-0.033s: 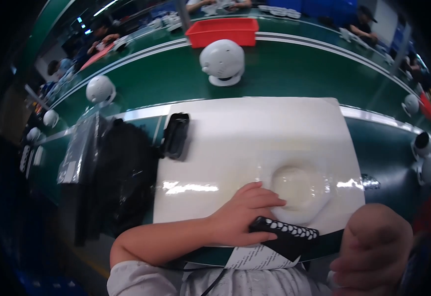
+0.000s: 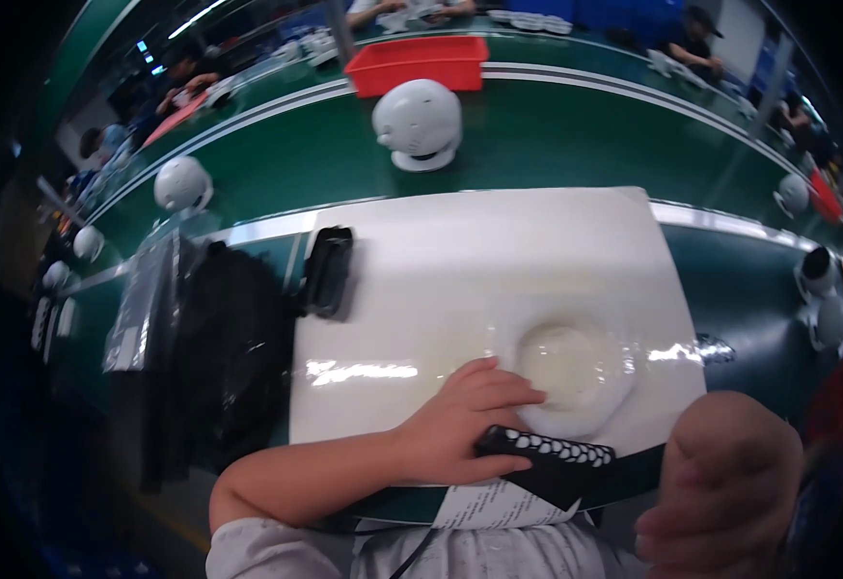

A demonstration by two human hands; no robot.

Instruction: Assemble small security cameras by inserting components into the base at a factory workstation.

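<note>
On the white board point(image 2: 421, 289), my left hand point(image 2: 455, 425) bends around a black block point(image 2: 557, 468) with a row of white round spots along its upper edge. The block sits between the thumb and the other fingers. Under it, near my lap, a white printed sheet point(image 2: 499, 509) pokes out. A shallow round recess in a translucent white tray-like piece point(image 2: 624, 386) lies just beyond my fingertips. My right hand point(image 2: 725, 492) is raised close at the lower right, blurred, its fingers curled in; anything in it is hidden.
A black open holder point(image 2: 329, 272) lies at the board's left edge, beside black plastic bags point(image 2: 233, 338). White rounded devices on stands point(image 2: 418, 121) sit on the green conveyor point(image 2: 537, 145), with a red bin point(image 2: 417, 66) behind. Other people work across the line.
The whole scene has shifted slightly left in the view. Both hands keep nearly the same pose, and the black block stays in my left hand.
</note>
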